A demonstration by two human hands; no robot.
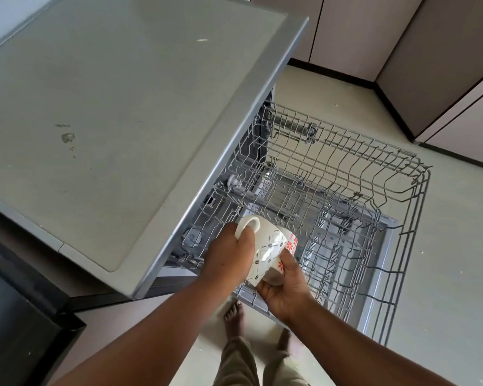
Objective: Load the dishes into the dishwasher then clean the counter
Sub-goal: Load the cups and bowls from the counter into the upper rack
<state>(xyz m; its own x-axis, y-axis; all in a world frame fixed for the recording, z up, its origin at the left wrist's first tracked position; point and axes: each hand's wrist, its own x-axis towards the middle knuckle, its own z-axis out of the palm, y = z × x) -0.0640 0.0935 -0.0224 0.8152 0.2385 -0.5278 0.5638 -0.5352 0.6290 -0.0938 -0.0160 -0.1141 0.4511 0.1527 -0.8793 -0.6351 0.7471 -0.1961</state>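
Two mugs, nested, are up over the near corner of the pulled-out rack (346, 196): left hand (229, 254) curls round the patterned mug (268, 252) at its handle, right hand (283, 291) cups the flowered mug (286, 254) from below. One counter (109, 121) edge sits just left; bare wire stretches right.

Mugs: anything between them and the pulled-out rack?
Nothing visible. The left hand and right hand hold the white patterned mugs directly over the grey wire dishwasher rack, which shows no dishes.
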